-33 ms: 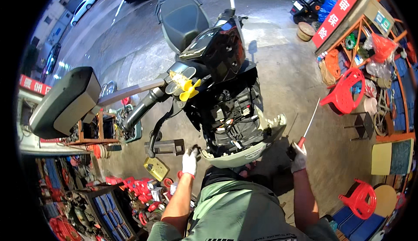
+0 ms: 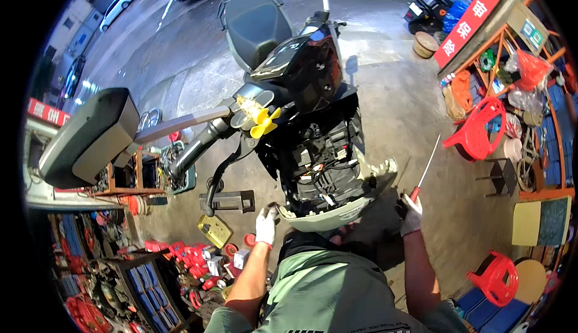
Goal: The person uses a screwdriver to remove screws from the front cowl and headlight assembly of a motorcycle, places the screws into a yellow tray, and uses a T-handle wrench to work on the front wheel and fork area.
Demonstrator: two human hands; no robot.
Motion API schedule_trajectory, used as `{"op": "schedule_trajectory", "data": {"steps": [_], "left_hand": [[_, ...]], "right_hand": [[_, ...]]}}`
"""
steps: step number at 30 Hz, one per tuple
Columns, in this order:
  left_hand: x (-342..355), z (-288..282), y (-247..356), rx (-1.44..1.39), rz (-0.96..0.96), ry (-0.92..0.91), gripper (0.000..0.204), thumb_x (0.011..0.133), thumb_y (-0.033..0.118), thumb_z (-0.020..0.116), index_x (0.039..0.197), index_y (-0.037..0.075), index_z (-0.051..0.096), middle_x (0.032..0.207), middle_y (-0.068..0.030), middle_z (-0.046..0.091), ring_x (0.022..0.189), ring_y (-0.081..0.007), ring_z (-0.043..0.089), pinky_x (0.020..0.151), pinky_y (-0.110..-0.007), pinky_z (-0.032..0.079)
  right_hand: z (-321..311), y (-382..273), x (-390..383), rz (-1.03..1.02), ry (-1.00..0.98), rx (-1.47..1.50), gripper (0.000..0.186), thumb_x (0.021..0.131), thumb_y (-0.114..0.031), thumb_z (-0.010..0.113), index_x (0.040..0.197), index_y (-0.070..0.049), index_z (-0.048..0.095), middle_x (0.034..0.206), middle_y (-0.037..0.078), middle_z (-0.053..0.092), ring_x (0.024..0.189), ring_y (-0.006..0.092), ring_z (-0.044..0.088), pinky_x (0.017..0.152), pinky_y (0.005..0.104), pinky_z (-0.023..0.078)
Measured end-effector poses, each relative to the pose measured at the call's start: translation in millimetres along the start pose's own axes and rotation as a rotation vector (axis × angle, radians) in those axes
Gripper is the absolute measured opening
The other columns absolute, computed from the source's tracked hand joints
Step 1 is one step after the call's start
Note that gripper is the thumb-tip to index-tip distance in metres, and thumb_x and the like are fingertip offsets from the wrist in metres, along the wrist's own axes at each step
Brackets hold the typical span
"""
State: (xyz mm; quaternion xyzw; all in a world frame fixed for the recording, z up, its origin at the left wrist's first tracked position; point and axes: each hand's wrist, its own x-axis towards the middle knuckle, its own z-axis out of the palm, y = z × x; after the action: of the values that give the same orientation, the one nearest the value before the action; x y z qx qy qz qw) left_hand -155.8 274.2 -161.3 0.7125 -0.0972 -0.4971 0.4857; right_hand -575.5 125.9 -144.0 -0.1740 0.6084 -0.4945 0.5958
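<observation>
A scooter's open front [image 2: 322,152] stands before me, its dark cavity full of wires and connectors. Along the lower edge lies a pale grey-green front panel [image 2: 328,217], tilted outward near my waist. My left hand [image 2: 265,225], in a white glove with dark fingertips, is closed at the panel's left end; its fingertips are partly lost against the dark parts there. To the right of the panel and apart from it, my right hand [image 2: 412,217], gloved too, grips a long screwdriver [image 2: 427,170] by its red handle. The thin shaft points up and away.
A mirror [image 2: 90,137] and a handlebar lever [image 2: 220,176] project at the left. Beyond the lever lie a yellow tray [image 2: 215,231] and a dark step stool [image 2: 227,202]. Red plastic chairs [image 2: 475,129] and cluttered shelves line the right. Red parts [image 2: 189,258] crowd the lower left floor.
</observation>
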Motion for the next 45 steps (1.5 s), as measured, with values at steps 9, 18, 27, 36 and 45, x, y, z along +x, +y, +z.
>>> {"op": "schedule_trajectory", "data": {"steps": [9,18,27,36,45], "left_hand": [[-13.2,30.5,-93.8,-0.396,0.113,0.065,0.050,0.097,0.011,0.048,0.145,0.005,0.035,0.128,-0.0072,0.055,0.112,-0.0172,0.056,0.099,-0.032,0.045],[2.1,54.0,-60.1,-0.698,0.000,0.127,0.027,0.100,0.020,0.046,0.125,0.011,0.053,0.085,-0.0001,0.057,0.067,-0.0124,0.056,0.060,-0.029,0.050],[97.7,17.1,-230.5,-0.367,-0.212,-0.067,0.039,0.098,0.037,0.045,0.121,0.009,0.060,0.103,-0.0049,0.065,0.091,-0.0205,0.061,0.079,-0.035,0.051],[87.1,39.1,-188.2,-0.530,-0.375,-0.018,0.041,0.098,0.038,0.045,0.122,0.008,0.060,0.107,-0.0063,0.064,0.094,-0.0216,0.061,0.083,-0.036,0.050],[43.2,50.2,-179.4,-0.693,-0.376,0.146,0.042,0.098,0.039,0.044,0.124,0.008,0.059,0.110,-0.0077,0.064,0.097,-0.0227,0.061,0.086,-0.036,0.050]], "right_hand": [[40.5,8.7,60.4,-0.018,-0.415,-0.118,0.012,0.088,-0.010,0.053,0.096,-0.002,0.055,0.082,0.010,0.062,0.066,0.0198,0.060,0.060,0.0334,0.051],[46.0,6.2,55.7,0.163,-0.291,-0.056,0.031,0.091,-0.007,0.050,0.121,-0.005,0.055,0.102,0.006,0.064,0.087,0.0198,0.063,0.075,0.0363,0.054],[20.9,55.2,103.2,0.233,-0.063,-0.088,0.024,0.098,-0.023,0.051,0.117,-0.009,0.059,0.098,0.002,0.066,0.082,0.0160,0.063,0.068,0.0311,0.053],[-4.2,110.1,154.8,0.352,0.020,-0.043,0.027,0.098,-0.025,0.052,0.119,-0.009,0.058,0.101,0.003,0.066,0.084,0.0162,0.063,0.069,0.0317,0.053],[-45.4,136.3,174.8,0.529,-0.027,-0.052,0.030,0.098,-0.027,0.054,0.122,-0.009,0.057,0.104,0.004,0.066,0.087,0.0164,0.063,0.070,0.0322,0.052]]}}
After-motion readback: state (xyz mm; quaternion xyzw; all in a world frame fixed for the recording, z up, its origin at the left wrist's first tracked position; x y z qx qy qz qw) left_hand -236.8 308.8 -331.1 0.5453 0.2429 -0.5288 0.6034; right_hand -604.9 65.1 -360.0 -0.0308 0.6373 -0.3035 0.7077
